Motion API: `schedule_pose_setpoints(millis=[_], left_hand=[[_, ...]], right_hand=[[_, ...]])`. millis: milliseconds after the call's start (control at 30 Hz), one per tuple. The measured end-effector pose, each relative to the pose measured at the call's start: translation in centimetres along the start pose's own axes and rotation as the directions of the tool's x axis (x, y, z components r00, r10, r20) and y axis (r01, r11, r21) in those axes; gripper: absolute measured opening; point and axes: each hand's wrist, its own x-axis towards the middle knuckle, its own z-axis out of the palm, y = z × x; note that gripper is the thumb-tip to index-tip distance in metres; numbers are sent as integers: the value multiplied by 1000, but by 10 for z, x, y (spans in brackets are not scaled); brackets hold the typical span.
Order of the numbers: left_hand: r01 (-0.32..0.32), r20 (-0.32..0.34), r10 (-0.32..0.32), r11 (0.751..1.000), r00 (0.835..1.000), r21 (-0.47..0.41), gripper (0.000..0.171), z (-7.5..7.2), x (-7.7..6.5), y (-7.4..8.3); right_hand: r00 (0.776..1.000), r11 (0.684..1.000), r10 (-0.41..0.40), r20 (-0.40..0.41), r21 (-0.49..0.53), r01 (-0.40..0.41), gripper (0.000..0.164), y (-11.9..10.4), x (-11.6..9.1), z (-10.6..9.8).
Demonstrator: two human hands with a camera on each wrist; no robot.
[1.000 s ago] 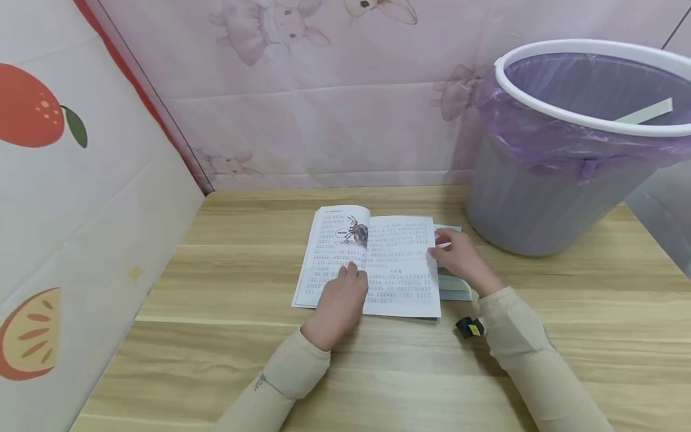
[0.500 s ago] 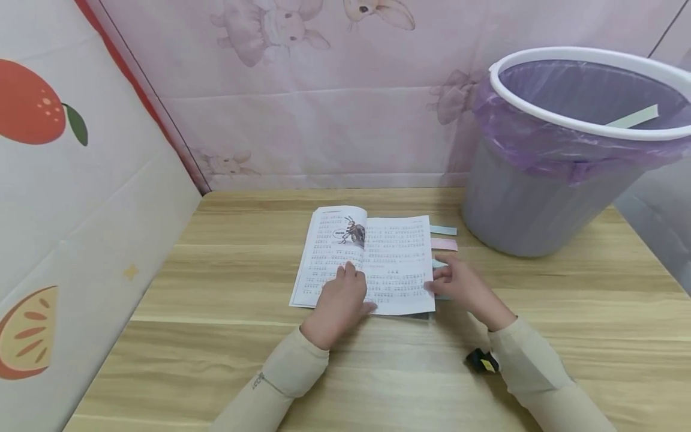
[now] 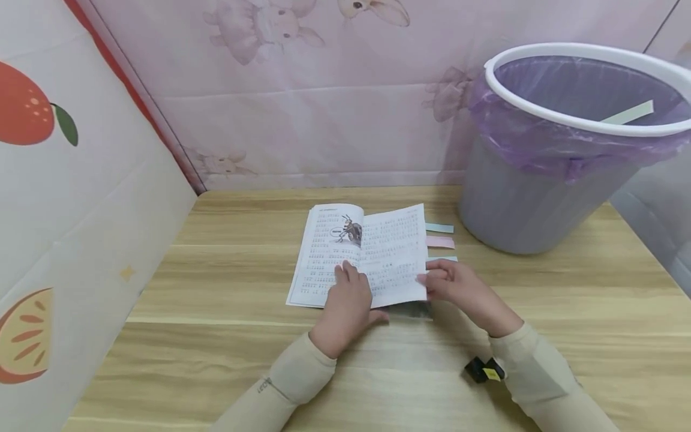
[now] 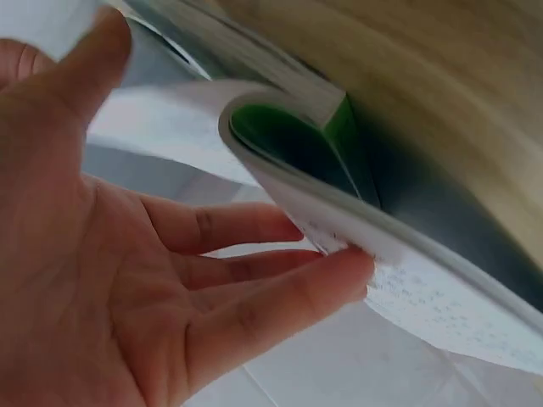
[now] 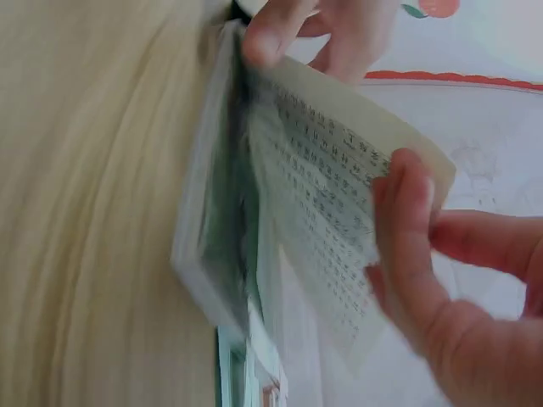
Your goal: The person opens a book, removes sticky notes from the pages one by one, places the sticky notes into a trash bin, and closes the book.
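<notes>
An open book [image 3: 313, 273] with printed text and an ant drawing lies on the table. My left hand [image 3: 345, 309] rests across its lower middle, the fingers extended over the left page and the thumb out to the right. In the left wrist view those fingers [image 4: 280, 314] touch the printed paper. My right hand [image 3: 469, 294] pinches the outer edge of the right-hand page [image 3: 396, 264], which is lifted and tilted. The right wrist view shows this page [image 5: 331, 161] between finger and thumb, raised off the pages beneath. Blue [image 3: 439, 228] and pink [image 3: 439, 242] paper strips stick out from the book's right side.
A grey bin [image 3: 518, 198] with a purple liner and white rim stands at the back right, a pale strip [image 3: 628, 113] inside it. Behind the wooden table [image 3: 227, 360] hangs a pink wall covering [image 3: 324, 132]. A small black device [image 3: 483, 370] sits by the right cuff.
My right hand has come down along the right page's edge, uncovering the upper strips. That page has risen from lying nearly flat. My left hand stays on the book, its thumb now further out.
</notes>
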Motion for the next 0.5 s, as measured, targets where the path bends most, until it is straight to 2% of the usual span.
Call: schedule_pose_setpoints(millis=[100, 167, 200, 233, 300, 367, 433, 500], left_hand=[[18, -39, -16, 998, 999, 60, 87, 3, 1, 4], [35, -63, -30, 996, 998, 76, 78, 4, 1, 6], [43, -81, -37, 996, 996, 78, 68, 5, 2, 7], [50, -93, -42, 996, 995, 80, 59, 5, 2, 7], [60, -108, -51, 995, 993, 82, 42, 5, 2, 9], [67, -113, -57, 994, 992, 88, 27, 6, 2, 9], [69, -111, -58, 992, 992, 101, 23, 6, 2, 9], [68, -118, -57, 993, 991, 100, 23, 7, 2, 9]], right_hand=[[988, 998, -70, 134, 11, 69, 52, -2, -2, -2], [965, 984, -111, 236, -109, 140, 50, -3, -4, -2], [950, 964, -131, 283, -188, 189, 49, -3, -5, -1], [937, 932, -141, 320, -277, 235, 47, -3, -7, 0], [913, 842, -162, 375, -430, 326, 46, -3, -9, 6], [901, 760, -177, 396, -527, 381, 50, -2, -9, 15], [900, 697, -188, 394, -592, 405, 52, -3, -7, 24], [911, 654, -168, 377, -649, 389, 53, -4, -6, 31]])
